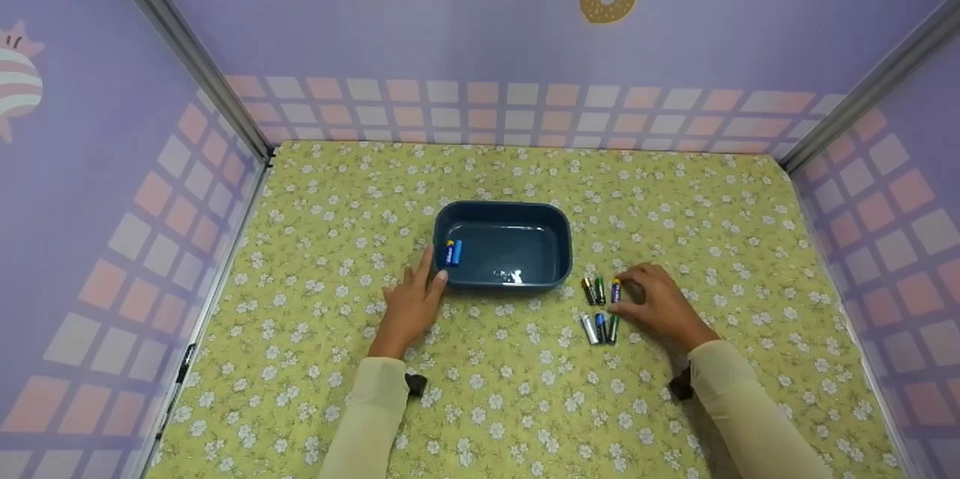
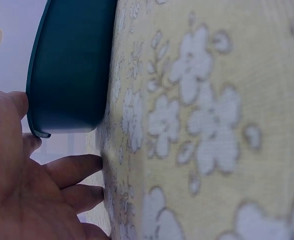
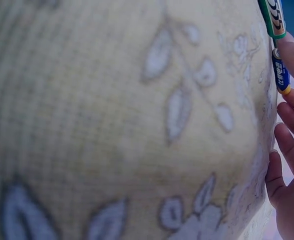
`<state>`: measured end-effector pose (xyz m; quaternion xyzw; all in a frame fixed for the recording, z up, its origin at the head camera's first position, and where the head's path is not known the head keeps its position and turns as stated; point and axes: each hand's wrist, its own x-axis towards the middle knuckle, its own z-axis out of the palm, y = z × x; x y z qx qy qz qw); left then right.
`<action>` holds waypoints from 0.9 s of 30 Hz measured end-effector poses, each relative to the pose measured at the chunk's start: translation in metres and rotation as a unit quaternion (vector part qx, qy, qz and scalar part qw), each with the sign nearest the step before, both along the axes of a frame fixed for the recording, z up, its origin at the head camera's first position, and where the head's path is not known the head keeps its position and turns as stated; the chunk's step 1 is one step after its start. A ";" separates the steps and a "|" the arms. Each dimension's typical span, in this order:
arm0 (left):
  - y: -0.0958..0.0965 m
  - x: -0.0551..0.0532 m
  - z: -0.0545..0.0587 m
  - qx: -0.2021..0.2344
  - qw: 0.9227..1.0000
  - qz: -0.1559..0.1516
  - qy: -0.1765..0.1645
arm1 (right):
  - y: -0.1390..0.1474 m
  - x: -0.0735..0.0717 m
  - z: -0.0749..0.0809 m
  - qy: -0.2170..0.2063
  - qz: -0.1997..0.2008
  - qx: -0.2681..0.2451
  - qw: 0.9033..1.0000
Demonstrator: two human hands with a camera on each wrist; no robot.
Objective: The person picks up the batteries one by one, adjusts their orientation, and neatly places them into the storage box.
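Note:
My left hand [image 1: 411, 308] rests at the front left corner of a dark teal plastic basin [image 1: 502, 286], thumb and index finger at its rim, the other fingers spread toward the cloth. Two batteries lie side by side inside, near its left wall: a blue-and-yellow one [image 1: 450, 253] and a light blue one [image 1: 458, 252]. To the basin's right, my right hand [image 1: 660, 302] pinches a blue-and-yellow battery [image 3: 281, 72] by its ends between thumb and index finger. Close beside it are a black-and-gold battery [image 1: 589, 290] and a green-and-black one [image 1: 600, 290].
Nearer me lies a row with a silver battery [image 1: 590, 329], a blue-and-black one [image 1: 601, 328] and a green one [image 1: 613, 329]. A flowered yellow-green cloth [image 1: 510, 389] covers the table. Purple panels [image 1: 495, 28] with metal corner posts enclose it at the back and sides.

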<state>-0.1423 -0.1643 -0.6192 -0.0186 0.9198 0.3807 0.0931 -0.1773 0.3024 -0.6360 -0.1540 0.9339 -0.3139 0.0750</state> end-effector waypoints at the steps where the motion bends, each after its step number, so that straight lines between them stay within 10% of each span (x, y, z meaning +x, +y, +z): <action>1: 0.000 0.000 0.000 0.003 1.000 -0.001 -0.001 | 0.000 0.000 0.000 0.001 0.001 0.000 1.000; 27: 0.001 -0.001 -0.002 -0.008 1.000 0.000 -0.001 | -0.009 -0.004 0.006 -0.002 -0.014 -0.043 0.999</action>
